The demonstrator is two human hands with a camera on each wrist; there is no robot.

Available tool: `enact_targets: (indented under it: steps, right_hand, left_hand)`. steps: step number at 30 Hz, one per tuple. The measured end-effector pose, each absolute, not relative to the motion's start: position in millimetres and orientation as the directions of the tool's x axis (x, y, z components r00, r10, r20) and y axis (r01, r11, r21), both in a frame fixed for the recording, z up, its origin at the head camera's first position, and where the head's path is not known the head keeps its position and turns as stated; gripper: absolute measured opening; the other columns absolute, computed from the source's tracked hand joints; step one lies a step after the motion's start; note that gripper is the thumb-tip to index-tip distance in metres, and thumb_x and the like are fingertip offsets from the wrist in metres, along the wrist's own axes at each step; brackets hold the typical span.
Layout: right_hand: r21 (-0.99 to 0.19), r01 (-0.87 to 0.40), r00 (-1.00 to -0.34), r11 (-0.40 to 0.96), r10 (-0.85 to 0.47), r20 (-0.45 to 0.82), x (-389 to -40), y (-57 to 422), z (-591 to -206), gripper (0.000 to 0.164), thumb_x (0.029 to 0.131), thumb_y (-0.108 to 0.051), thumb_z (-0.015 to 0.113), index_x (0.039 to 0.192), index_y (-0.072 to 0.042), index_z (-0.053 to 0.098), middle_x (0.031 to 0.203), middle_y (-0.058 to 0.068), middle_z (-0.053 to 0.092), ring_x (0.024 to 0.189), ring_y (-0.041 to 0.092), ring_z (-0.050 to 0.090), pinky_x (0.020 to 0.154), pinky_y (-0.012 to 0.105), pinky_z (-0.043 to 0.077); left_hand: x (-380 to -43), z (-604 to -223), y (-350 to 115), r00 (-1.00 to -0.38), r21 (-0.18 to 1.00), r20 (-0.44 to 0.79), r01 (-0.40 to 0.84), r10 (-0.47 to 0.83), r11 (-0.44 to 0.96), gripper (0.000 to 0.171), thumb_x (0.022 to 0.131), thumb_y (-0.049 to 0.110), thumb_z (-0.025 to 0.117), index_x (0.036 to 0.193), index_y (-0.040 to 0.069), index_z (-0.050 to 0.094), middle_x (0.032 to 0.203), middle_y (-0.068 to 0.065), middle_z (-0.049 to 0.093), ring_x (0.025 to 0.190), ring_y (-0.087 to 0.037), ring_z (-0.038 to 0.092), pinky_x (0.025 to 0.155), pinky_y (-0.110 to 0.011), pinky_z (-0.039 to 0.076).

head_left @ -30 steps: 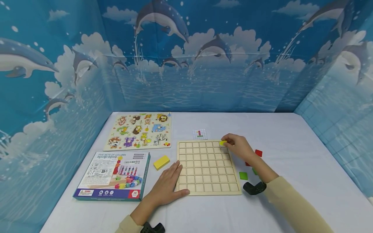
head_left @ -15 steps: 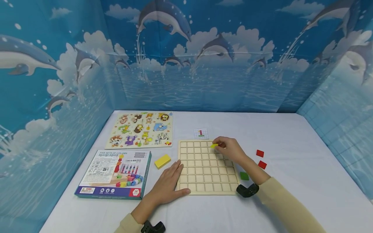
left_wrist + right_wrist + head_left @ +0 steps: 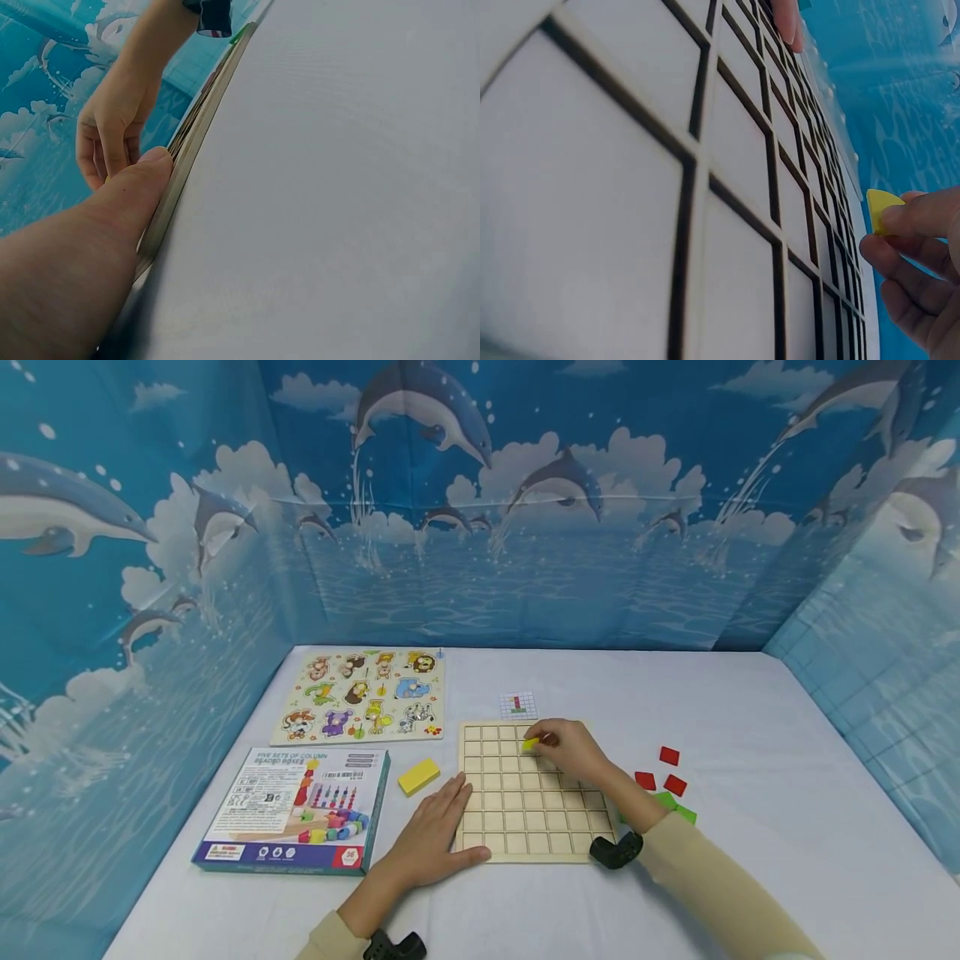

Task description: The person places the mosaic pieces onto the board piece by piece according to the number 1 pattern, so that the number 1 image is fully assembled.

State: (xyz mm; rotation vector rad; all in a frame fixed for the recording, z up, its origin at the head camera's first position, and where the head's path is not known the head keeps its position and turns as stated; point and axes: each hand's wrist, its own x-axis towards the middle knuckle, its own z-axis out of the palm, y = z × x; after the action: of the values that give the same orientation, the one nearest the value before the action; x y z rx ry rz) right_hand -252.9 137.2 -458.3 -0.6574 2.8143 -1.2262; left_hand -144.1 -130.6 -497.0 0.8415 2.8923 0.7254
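A wooden grid board (image 3: 513, 820) lies in the middle of the white table in the head view. Over its far rows my right hand (image 3: 572, 750) pinches a small yellow tile (image 3: 883, 211) between thumb and fingertips; the right wrist view shows the tile tilted, apart from the grid. My left hand (image 3: 431, 828) lies flat with straight fingers on the board's left edge, and its thumb (image 3: 142, 184) rests along the near rim in the left wrist view. Just beyond the board is a small pattern card (image 3: 518, 704) with a red and green figure on a grid.
Several red tiles (image 3: 670, 756) and green tiles (image 3: 686, 814) lie right of the board, partly behind the right forearm. On the left are a yellow block (image 3: 418, 776), a boxed bead set (image 3: 292, 810) and an animal peg puzzle (image 3: 358, 696). A dolphin-print curtain (image 3: 480, 585) encloses the table.
My right hand has moved left across the board's far rows with the yellow tile, from the far right corner toward the middle. More red and green tiles show now. The left hand stays put.
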Motion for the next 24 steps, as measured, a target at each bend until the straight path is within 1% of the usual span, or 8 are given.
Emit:
enact_targets:
  steps: [5,11,24]
  right_hand:
    - [-0.698,-0.404,-0.898,0.591,-0.402,0.18,-254,130,-462,0.015,0.088,-0.001,0.069,0.101,-0.007,0.073,0.108,0.008,0.069,0.086,0.019,0.064,0.076,0.035,0.054]
    - [-0.676,-0.439,-0.884,0.591,-0.417,0.209,-257,124,-464,0.014,0.089,-0.002,0.068,0.101,-0.007,0.073,0.104,0.007,0.069,0.082,0.017,0.063,0.072,0.032,0.054]
    - [-0.642,-0.437,-0.888,0.63,-0.415,0.197,-260,115,-468,0.013,0.092,-0.006,0.067,0.1,-0.013,0.074,0.104,0.003,0.07,0.088,0.017,0.064,0.078,0.035,0.054]
  left_hand:
    - [-144,-497,-131,-0.851,0.455,0.091,0.498,0.518,0.738,0.094,0.089,0.064,0.054,0.153,0.002,0.026,0.161,-0.013,0.017,0.147,-0.028,0.016,0.115,-0.049,0.022]
    - [-144,-498,-131,-0.853,0.454,0.079,0.491,0.515,0.744,0.095,0.089,0.065,0.054,0.154,0.002,0.025,0.162,-0.012,0.016,0.147,-0.026,0.015,0.115,-0.048,0.021]
    - [-144,-497,-131,-0.851,0.467,0.087,0.494,0.518,0.733,0.094,0.089,0.065,0.054,0.153,0.002,0.025,0.161,-0.013,0.017,0.147,-0.027,0.015,0.115,-0.049,0.02]
